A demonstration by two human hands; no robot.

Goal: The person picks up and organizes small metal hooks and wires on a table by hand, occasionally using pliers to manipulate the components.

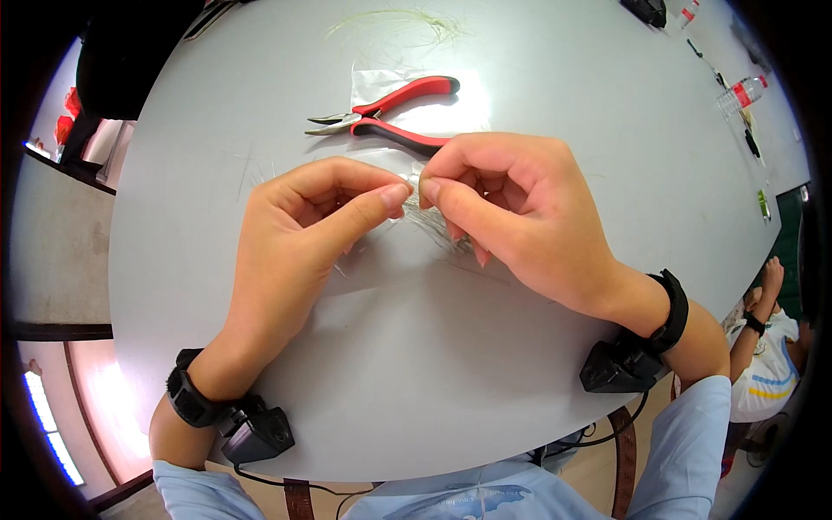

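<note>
Over the grey table, my left hand (295,225) and my right hand (542,217) meet with thumb and forefinger pinched, the tips a small gap apart. A tiny pale bit shows at the left fingertips, too small to name; what the right pinch holds, if anything, is hidden. Just beneath the right fingers lies a loose bundle of thin, pale, wiry strands (433,227), partly covered by that hand. Beyond the hands, bent-nose pliers with red and black handles (368,117) rest with handles spread, on or beside a clear plastic bag (371,83).
Fine yellow-green strands (425,24) are scattered at the table's far side. Along the right edge lie a red-labelled bottle (744,94), another bottle (688,14) and a small green item (763,204). Another person (767,364) sits at the right. The grey tabletop (407,364) curves in front of me.
</note>
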